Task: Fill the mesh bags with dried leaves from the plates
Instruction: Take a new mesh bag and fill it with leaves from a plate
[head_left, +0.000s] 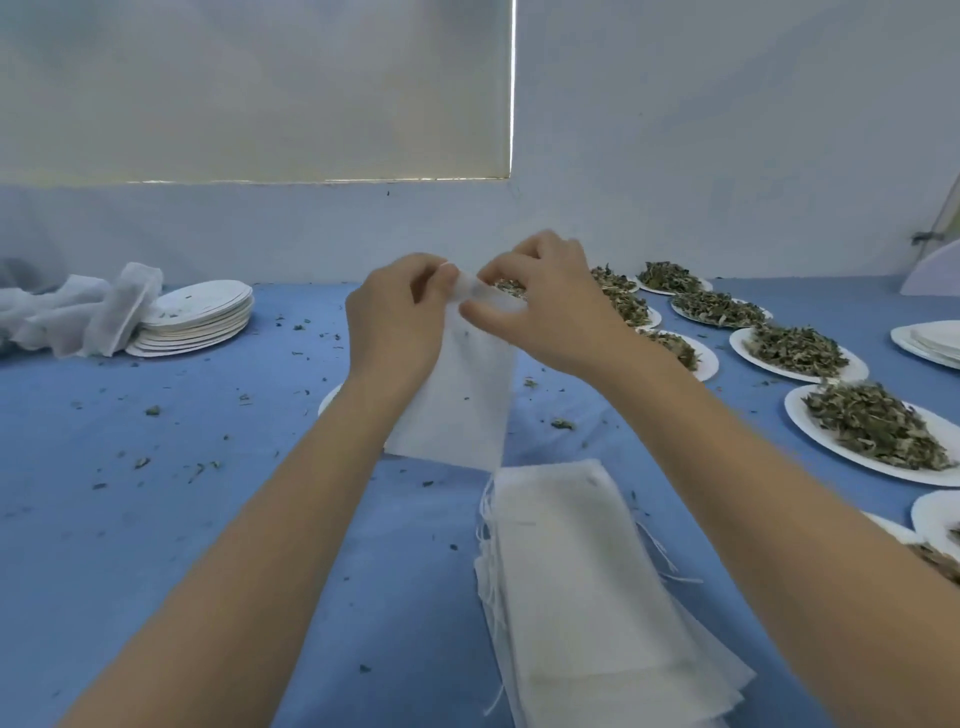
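Observation:
A flat white mesh bag (457, 410) hangs in the air above the blue table. My left hand (400, 322) and my right hand (540, 306) both pinch its top edge, fingers curled close together at the mouth. Below it a stack of flat mesh bags (587, 587) with loose drawstrings lies on the table. Several white plates heaped with dried green leaves stand on the right, the nearest one (872, 431) beside my right forearm. A white plate (328, 401) is mostly hidden behind my left wrist and the bag.
A stack of empty white plates (195, 317) sits at the far left, with crumpled mesh bags (72, 312) against it. More stacked plates (930, 340) lie at the right edge. Leaf crumbs litter the blue cloth (208, 519). A wall closes the far side.

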